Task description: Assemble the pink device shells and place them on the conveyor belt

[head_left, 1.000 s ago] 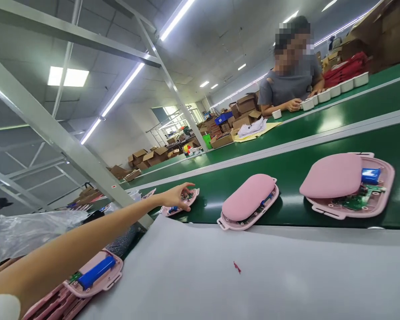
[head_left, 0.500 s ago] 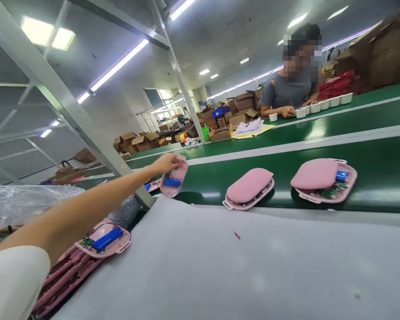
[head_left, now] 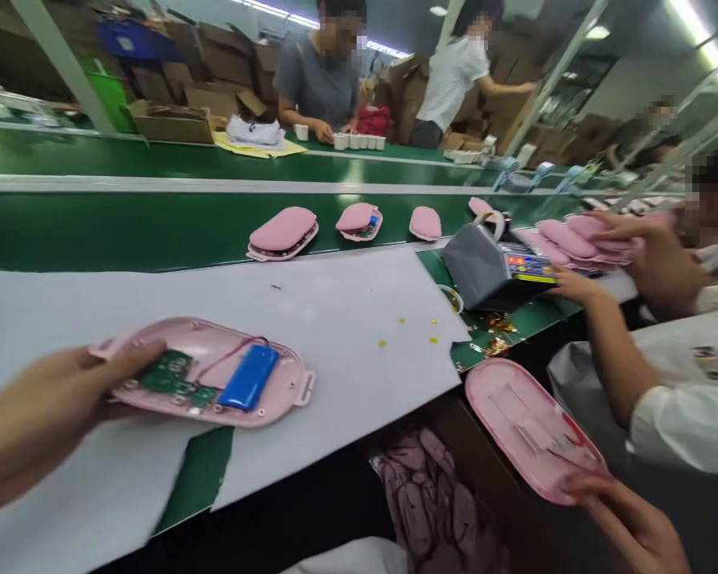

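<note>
Pink plastic shell (head_left: 212, 363), with a blue battery (head_left: 250, 377) and a green circuit board (head_left: 167, 372) inside, is at 8 o'clock over the white sheet (head_left: 335, 319) on the worktop (head_left: 203, 466); whether it touches the sheet, I cannot tell. The left hand (head_left: 84, 387) is closed around its 9 o'clock end, with the thumb inside, next to the board. If this thumb presses too hard, it could perhaps bend the board; if the battery slides, the thin wire (head_left: 224, 351) could be pulled loose. At 4 o'clock, the right hand (head_left: 634, 518) pinches a pink cover (head_left: 530, 426) only by its lower end, the fingers nearly together. This grip seems weak to me: the cover is beyond the worktop's edge, so a bump from the co-worker's forearm (head_left: 610, 343) at 3 o'clock could make it fall. Yellow scraps (head_left: 434, 340), also toward 4 o'clock, might stick to a part laid on them.
</note>
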Demonstrator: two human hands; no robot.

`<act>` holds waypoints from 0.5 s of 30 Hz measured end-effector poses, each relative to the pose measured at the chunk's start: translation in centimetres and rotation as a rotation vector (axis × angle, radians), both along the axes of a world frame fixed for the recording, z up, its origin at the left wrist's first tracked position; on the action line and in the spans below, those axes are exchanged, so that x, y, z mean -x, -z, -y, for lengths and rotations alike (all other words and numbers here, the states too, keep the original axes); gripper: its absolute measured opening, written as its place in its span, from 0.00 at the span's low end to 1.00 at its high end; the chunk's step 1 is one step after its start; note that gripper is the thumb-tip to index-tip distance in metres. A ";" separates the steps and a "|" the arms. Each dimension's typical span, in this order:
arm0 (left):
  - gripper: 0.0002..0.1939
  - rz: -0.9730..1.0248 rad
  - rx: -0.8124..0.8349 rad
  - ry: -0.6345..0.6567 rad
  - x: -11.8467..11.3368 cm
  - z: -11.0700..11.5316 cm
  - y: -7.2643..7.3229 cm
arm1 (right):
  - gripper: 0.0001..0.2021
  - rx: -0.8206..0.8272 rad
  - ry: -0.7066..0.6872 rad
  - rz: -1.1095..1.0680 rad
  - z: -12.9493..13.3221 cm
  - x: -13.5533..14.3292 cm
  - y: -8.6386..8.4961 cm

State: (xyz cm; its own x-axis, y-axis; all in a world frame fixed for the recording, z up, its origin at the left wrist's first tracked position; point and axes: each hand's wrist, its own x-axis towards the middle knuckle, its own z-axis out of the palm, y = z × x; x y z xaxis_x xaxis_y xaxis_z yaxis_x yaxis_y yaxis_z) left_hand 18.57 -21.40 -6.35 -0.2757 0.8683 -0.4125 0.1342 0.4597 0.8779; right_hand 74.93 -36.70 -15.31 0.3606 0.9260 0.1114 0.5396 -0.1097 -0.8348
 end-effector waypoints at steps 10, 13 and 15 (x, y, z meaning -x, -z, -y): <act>0.16 -0.608 -0.208 0.427 4.7 6.9 -1.0 | 0.11 -0.312 -0.634 -0.373 -15.9 19.6 -8.7; 0.14 -0.793 -0.402 0.529 5.4 8.6 -0.8 | 0.26 -0.204 -0.747 -0.510 -19.1 23.9 -10.3; 0.14 -0.822 -0.462 0.645 5.1 9.3 -1.2 | 0.22 -0.111 -0.771 -0.553 -20.7 26.4 -11.0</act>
